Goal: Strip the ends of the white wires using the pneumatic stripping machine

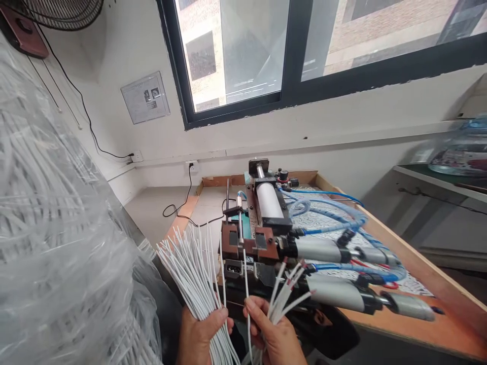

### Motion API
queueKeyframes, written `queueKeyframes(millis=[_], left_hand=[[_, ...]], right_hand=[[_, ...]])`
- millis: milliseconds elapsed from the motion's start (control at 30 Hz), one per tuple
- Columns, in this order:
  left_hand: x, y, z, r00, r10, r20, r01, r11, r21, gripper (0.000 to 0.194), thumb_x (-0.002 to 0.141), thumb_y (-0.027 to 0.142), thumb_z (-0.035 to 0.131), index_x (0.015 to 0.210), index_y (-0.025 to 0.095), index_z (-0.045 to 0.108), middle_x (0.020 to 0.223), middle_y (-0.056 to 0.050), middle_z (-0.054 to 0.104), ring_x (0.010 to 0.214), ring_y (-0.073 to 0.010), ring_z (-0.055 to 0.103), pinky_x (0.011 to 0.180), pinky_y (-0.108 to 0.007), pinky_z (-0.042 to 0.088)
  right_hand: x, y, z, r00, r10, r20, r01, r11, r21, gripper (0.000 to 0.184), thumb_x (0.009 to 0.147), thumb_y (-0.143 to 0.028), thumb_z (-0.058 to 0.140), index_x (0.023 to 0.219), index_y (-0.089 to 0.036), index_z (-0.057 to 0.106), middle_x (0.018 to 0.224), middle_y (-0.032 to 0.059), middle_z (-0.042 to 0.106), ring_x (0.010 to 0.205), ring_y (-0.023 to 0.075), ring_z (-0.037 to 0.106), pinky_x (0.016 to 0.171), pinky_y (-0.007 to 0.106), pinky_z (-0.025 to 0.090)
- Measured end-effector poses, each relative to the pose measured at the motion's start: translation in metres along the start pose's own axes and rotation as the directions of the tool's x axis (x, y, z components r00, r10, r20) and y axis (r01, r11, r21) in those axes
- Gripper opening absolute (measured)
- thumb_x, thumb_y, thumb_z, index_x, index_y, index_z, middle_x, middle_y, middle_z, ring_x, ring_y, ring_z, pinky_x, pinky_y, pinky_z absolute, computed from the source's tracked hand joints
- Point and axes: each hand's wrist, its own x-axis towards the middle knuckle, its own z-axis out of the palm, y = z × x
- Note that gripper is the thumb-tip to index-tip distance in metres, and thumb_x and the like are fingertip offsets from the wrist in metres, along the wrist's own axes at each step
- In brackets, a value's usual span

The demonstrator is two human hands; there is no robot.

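My left hand [200, 334] is closed round a thick bundle of white cables [194, 268] that fans up and to the left. My right hand [276, 337] grips a smaller bunch of white cables [286, 294] whose ends show stripped red and white wires. Between thumb and finger it also pinches a single white cable [246, 284] that runs up into the slot of the pneumatic stripping machine [266, 228] just in front of both hands.
The machine sits on a wooden tray-like board [418, 284] with blue air hoses [335, 218] and silver cylinders [342, 294]. A large clear plastic bag of white cables [57, 228] fills the left. A black power cord [182, 203] runs to a wall socket below the window.
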Motion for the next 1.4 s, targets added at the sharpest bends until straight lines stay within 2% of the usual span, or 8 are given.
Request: queueKeyframes(millis=[367, 533, 700, 900, 1133, 1267, 1333, 1400], left_hand=[[0.003, -0.007, -0.005, 0.996, 0.029, 0.09, -0.031, 0.999, 0.019, 0.017, 0.045, 0.021, 0.073, 0.058, 0.017, 0.062, 0.044, 0.004, 0.059, 0.041, -0.013, 0.052, 0.044, -0.026, 0.042], [0.004, -0.011, -0.007, 0.989, 0.024, 0.145, -0.036, 0.996, 0.081, 0.017, 0.046, 0.023, 0.072, 0.061, 0.016, 0.065, 0.043, 0.001, 0.061, 0.041, -0.0154, 0.052, 0.044, -0.029, 0.041], [0.005, -0.011, -0.007, 0.972, 0.028, 0.234, -0.053, 0.994, 0.099, 0.026, 0.044, 0.023, 0.072, 0.068, 0.012, 0.067, 0.05, -0.004, 0.065, 0.049, -0.0192, 0.057, 0.049, -0.03, 0.043], [0.001, -0.009, -0.006, 0.998, -0.053, 0.027, 0.051, 0.997, 0.061, 0.025, 0.047, 0.024, 0.073, 0.066, 0.012, 0.063, 0.049, -0.004, 0.066, 0.047, -0.0196, 0.061, 0.05, -0.032, 0.048], [-0.002, -0.01, -0.003, 0.998, -0.061, -0.02, 0.061, 0.997, 0.044, 0.031, 0.043, 0.022, 0.075, 0.069, 0.013, 0.06, 0.046, 0.002, 0.062, 0.041, -0.0169, 0.059, 0.044, -0.029, 0.046], [-0.002, -0.01, -0.005, 0.991, -0.041, 0.128, 0.032, 0.997, 0.069, 0.026, 0.045, 0.024, 0.074, 0.065, 0.012, 0.062, 0.042, 0.0, 0.061, 0.04, -0.0155, 0.056, 0.044, -0.028, 0.043], [0.0, -0.01, -0.006, 0.974, -0.015, 0.225, -0.002, 0.997, 0.075, 0.026, 0.045, 0.023, 0.074, 0.065, 0.011, 0.064, 0.044, -0.002, 0.063, 0.044, -0.0161, 0.056, 0.046, -0.028, 0.042], [0.002, -0.012, -0.009, 0.97, -0.014, 0.242, 0.002, 0.999, 0.049, 0.026, 0.043, 0.022, 0.075, 0.065, 0.012, 0.064, 0.047, -0.002, 0.065, 0.048, -0.0179, 0.059, 0.049, -0.029, 0.043]], right_hand=[[0.01, -0.008, 0.007, 0.988, 0.152, 0.007, -0.151, 0.977, 0.149, 0.023, 0.055, -0.031, 0.072, 0.056, -0.013, 0.058, 0.045, -0.0049, 0.047, 0.039, 0.005, 0.036, 0.038, 0.017, 0.028], [0.006, -0.008, 0.013, 0.967, 0.186, 0.176, -0.207, 0.973, 0.106, 0.028, 0.055, -0.036, 0.072, 0.068, -0.013, 0.062, 0.043, -0.0073, 0.042, 0.038, 0.0061, 0.037, 0.038, 0.019, 0.031], [0.001, -0.001, 0.01, 0.997, 0.06, 0.058, -0.061, 0.998, 0.016, 0.032, 0.047, -0.04, 0.075, 0.059, -0.014, 0.061, 0.042, -0.0054, 0.046, 0.038, 0.0063, 0.038, 0.039, 0.02, 0.029], [0.002, 0.004, -0.004, 0.998, 0.057, -0.032, -0.058, 0.998, -0.034, 0.033, 0.048, -0.041, 0.073, 0.064, -0.013, 0.067, 0.046, -0.0035, 0.05, 0.039, 0.006, 0.038, 0.04, 0.019, 0.027], [0.007, -0.002, 0.001, 0.99, 0.14, 0.034, -0.141, 0.99, 0.018, 0.034, 0.049, -0.043, 0.073, 0.063, -0.013, 0.066, 0.046, -0.0049, 0.044, 0.042, 0.0068, 0.036, 0.041, 0.019, 0.029], [0.003, -0.006, 0.01, 0.969, 0.203, 0.139, -0.209, 0.977, 0.033, 0.032, 0.051, -0.043, 0.072, 0.063, -0.015, 0.062, 0.041, -0.0086, 0.034, 0.038, 0.0062, 0.033, 0.039, 0.02, 0.028], [0.002, -0.005, 0.01, 0.982, 0.14, 0.127, -0.144, 0.989, 0.023, 0.032, 0.052, -0.042, 0.072, 0.062, -0.014, 0.062, 0.041, -0.0082, 0.035, 0.038, 0.0066, 0.033, 0.04, 0.02, 0.028], [0.0, -0.001, 0.006, 0.993, 0.067, 0.096, -0.068, 0.998, 0.0, 0.031, 0.053, -0.041, 0.072, 0.061, -0.013, 0.062, 0.042, -0.0061, 0.04, 0.04, 0.0069, 0.034, 0.041, 0.02, 0.028]])
